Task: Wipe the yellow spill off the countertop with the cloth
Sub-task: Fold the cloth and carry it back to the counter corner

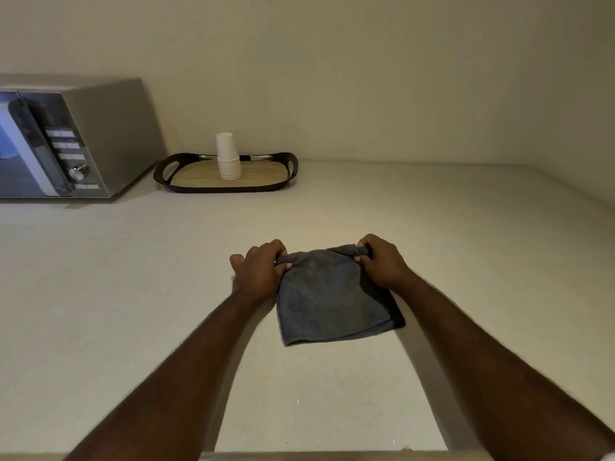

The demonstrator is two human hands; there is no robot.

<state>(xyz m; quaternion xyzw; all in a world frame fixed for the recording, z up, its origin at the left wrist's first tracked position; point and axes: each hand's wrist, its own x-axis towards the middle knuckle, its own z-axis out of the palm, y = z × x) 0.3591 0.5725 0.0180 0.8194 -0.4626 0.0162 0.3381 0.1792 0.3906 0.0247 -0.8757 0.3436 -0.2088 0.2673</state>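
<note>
Both forearms are bare to the frame edge (no sleeves, watch or rings), hands (263,271) ungloved.

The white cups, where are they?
In the head view the stack of white cups stands on the dark tray at the back of the countertop by the wall, left of centre, just right of the microwave.
</note>
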